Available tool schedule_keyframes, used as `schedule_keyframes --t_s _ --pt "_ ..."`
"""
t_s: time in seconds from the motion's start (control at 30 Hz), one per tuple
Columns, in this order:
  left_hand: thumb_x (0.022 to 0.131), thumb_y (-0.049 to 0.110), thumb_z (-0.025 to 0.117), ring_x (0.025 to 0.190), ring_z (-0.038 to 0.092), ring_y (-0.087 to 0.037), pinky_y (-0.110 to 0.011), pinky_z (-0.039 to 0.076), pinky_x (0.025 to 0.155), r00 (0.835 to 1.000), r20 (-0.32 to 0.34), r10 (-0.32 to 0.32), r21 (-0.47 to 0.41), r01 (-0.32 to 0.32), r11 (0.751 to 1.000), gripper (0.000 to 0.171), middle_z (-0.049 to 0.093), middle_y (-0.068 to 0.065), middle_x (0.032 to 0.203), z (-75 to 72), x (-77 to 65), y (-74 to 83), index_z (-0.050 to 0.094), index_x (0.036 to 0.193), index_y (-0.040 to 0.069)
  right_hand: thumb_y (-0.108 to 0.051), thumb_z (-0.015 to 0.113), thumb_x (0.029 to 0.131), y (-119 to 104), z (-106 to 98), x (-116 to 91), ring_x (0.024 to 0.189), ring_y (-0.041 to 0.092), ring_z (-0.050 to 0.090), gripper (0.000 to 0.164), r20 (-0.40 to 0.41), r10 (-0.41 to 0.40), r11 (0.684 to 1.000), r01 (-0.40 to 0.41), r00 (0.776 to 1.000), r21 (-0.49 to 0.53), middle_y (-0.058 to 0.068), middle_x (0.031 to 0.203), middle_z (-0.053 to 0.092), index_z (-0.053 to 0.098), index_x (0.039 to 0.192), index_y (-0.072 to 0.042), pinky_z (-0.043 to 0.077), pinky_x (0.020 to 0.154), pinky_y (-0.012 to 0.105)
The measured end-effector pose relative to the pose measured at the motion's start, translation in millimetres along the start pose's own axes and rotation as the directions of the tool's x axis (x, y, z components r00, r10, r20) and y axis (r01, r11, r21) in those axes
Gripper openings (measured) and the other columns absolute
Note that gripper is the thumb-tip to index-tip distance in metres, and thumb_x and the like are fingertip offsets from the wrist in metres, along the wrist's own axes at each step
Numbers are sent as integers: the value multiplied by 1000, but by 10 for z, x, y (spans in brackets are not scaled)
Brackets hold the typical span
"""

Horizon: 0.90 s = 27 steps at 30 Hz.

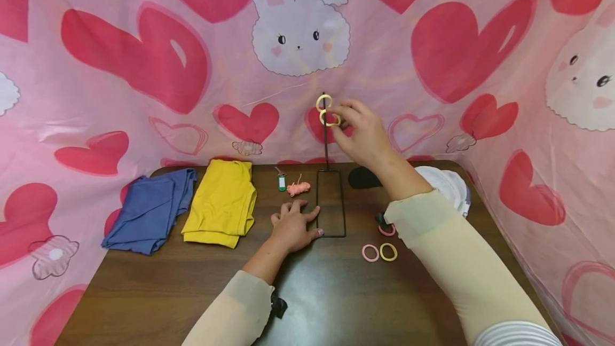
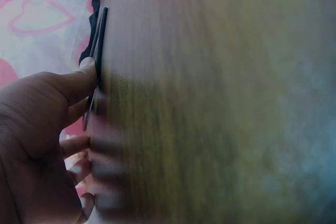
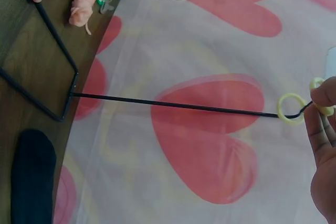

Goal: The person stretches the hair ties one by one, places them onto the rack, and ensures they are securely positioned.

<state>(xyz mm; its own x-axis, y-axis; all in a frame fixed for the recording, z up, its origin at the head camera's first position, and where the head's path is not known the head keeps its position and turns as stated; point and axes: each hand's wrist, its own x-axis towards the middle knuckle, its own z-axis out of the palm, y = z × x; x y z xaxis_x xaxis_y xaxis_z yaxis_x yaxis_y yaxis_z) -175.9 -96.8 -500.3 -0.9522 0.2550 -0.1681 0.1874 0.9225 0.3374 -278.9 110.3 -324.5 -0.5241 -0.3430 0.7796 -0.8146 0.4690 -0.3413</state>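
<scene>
A black wire stand (image 1: 326, 148) with a rectangular base and a tall upright rod stands on the brown table. My right hand (image 1: 362, 130) is raised beside the rod's top and pinches a yellow ring (image 3: 316, 82) between thumb and fingers, at the tip of the hook. Another yellow ring (image 3: 280, 109) hangs around the hooked end of the rod. Down at the base, my left hand (image 1: 293, 228) rests with fingers spread. Its thumb and index finger touch the base frame's near left side, and in the left wrist view the thumb (image 2: 86, 66) lies against the dark bar.
Left of the stand are a pink yarn bundle (image 1: 299, 189), a green key tag (image 1: 282, 182), folded yellow cloth (image 1: 218, 204) and blue cloth (image 1: 151, 210). To the right lie a pink ring (image 1: 364, 253), a yellow ring (image 1: 395, 253), a black item (image 1: 362, 178) and a white item (image 1: 444, 186).
</scene>
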Motion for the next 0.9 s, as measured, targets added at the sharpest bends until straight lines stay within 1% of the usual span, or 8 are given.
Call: schedule_keyframes --t_s 0.2,0.3,0.37,0.5,0.67,0.8,0.9 --pt "95 61 67 147 26 -38 -65 27 101 1000 -1 6 -5 -6 1000 67 33 -5 164 -15 -12 0 47 155 40 5 73 88 83 162 72 85 27 71 31 -46 102 994 -99 994 56 20 118 64 73 119 4 60 81 37" --pt "95 60 67 146 27 -39 -65 28 100 1000 -6 12 -8 -12 1000 66 34 -5 164 -20 -21 8 48 155 39 3 73 89 114 207 105 86 27 71 33 -57 158 986 -154 986 59 19 119 63 73 122 3 60 82 37" --pt "95 60 67 146 27 -39 -65 28 100 1000 -7 14 -6 -14 1000 66 33 -5 164 -20 -25 11 48 155 39 3 72 89 132 227 126 87 27 71 34 -65 179 983 -175 982 63 19 119 63 73 123 2 60 82 36" --pt "95 60 67 146 27 -40 -65 29 99 1000 -10 22 1 -22 1000 66 34 -5 164 -12 -20 14 49 155 39 4 71 88 159 233 141 89 27 72 36 -82 184 982 -179 980 60 18 121 63 73 124 1 60 83 37" --pt "94 61 67 146 27 -40 -65 29 99 1000 -8 19 6 -19 1000 66 34 -5 164 -18 -16 15 49 155 39 6 71 88 158 194 117 91 27 72 37 -92 177 984 -173 980 45 17 125 62 73 125 0 60 83 38" --pt "95 61 66 146 27 -40 -65 28 100 1000 -3 16 2 -16 1000 67 33 -5 164 -25 -13 11 47 155 40 5 74 86 163 149 18 88 29 72 38 -82 169 985 -166 982 37 18 123 63 73 124 0 60 82 41" --pt "95 62 66 146 27 -40 -65 28 100 1000 1 17 2 -17 1000 67 33 -5 164 -19 -6 -1 47 155 40 3 76 86 164 117 -119 88 28 71 37 -72 159 987 -156 985 38 17 119 66 73 122 1 59 81 42"
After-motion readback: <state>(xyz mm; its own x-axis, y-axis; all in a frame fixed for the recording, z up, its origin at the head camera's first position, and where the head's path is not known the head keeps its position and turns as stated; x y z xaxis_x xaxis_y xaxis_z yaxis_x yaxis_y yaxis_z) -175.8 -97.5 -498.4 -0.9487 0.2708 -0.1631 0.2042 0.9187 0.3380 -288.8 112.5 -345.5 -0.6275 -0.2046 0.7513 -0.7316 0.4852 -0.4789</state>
